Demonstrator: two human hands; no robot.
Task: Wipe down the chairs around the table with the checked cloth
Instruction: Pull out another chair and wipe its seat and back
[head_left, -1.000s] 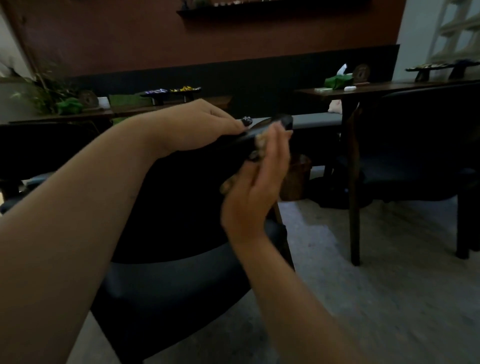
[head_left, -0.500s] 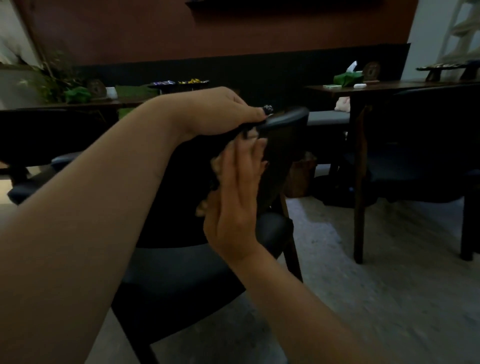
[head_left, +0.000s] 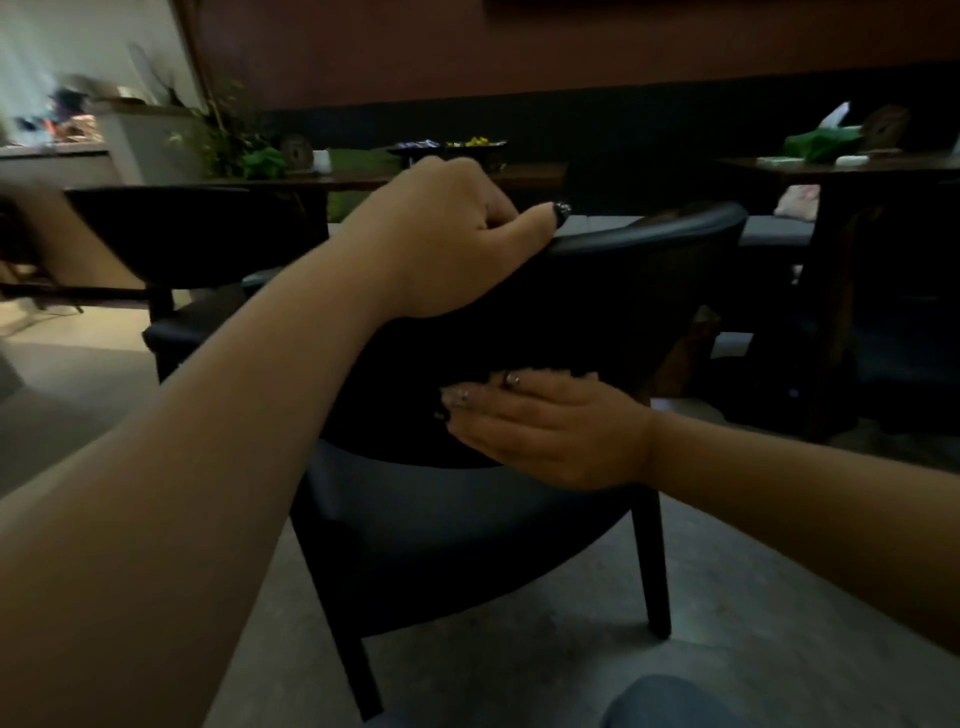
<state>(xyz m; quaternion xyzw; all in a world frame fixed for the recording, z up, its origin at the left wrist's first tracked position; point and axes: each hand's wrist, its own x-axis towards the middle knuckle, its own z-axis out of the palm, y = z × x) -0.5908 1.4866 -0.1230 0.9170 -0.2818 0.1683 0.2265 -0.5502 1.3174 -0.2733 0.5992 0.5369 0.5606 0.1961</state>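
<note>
A dark padded chair (head_left: 623, 291) stands right in front of me with its back turned my way. My left hand (head_left: 441, 234) grips the top rail of the backrest, thumb lying along the rail. Low on the rear of the backrest, my right hand (head_left: 550, 426) presses flat, fingers straight and pointing left. A dark ragged edge shows just above those fingers; the room is too dim to tell whether it is the checked cloth. The seat (head_left: 441, 530) is visible below the backrest.
A second dark chair (head_left: 197, 234) stands at the left by a wooden table (head_left: 530, 171) carrying plants and dishes. Another table (head_left: 857, 166) and chair (head_left: 909, 322) are at the right. Grey floor (head_left: 753, 623) lies open to the right. My knee (head_left: 670, 701) shows at the bottom.
My right hand has slid from the top rail down the rear of the backrest and turned flat and sideways. The left hand keeps its hold on the rail. The view has swung left.
</note>
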